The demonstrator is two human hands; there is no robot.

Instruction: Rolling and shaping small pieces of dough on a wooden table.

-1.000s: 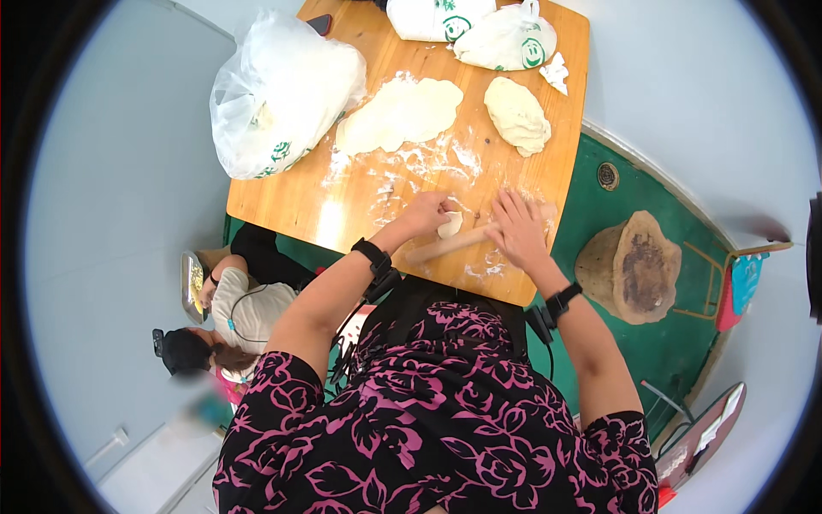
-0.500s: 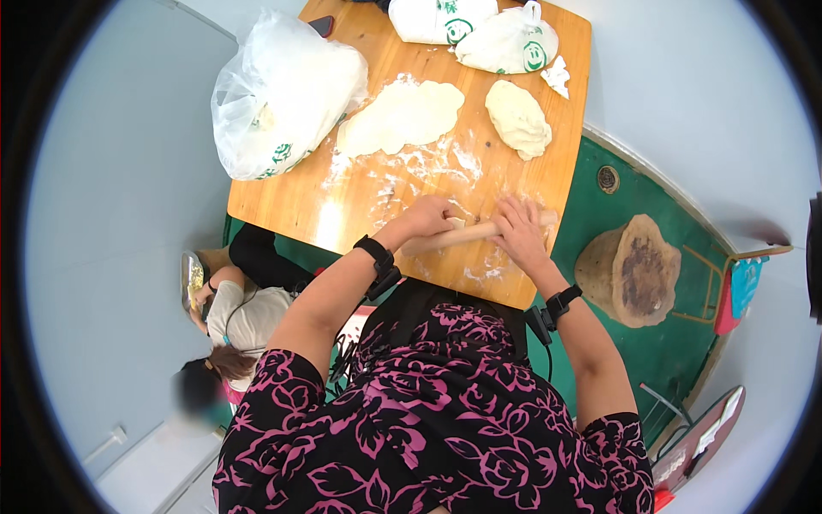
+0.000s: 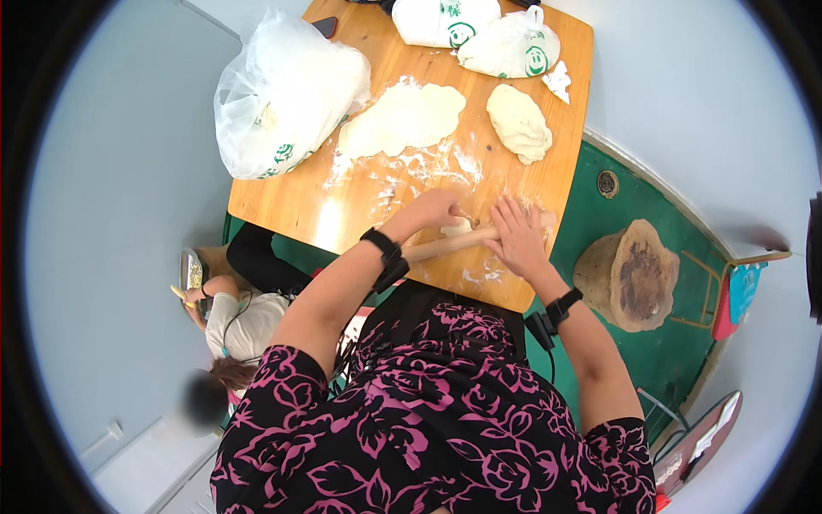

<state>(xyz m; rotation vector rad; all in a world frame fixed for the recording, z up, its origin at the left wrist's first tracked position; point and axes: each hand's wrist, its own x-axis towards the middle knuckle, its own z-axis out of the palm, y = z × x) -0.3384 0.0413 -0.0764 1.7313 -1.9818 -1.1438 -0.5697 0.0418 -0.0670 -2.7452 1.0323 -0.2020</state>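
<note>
A black top (image 3: 445,437), covered in pink-purple outlined flowers and leaves, has short loose sleeves (image 3: 287,390) in the same print. Each wrist wears a black strap (image 3: 564,304) carrying a small dark box (image 3: 540,330); a thin black cable (image 3: 552,367) hangs from the right one.

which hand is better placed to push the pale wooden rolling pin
Probably the right hand: it lies across the pale wooden rolling pin, toward its right end. The left hand is off the pin, by the small flat cream-coloured dough piece; whether they touch is unclear.
</note>
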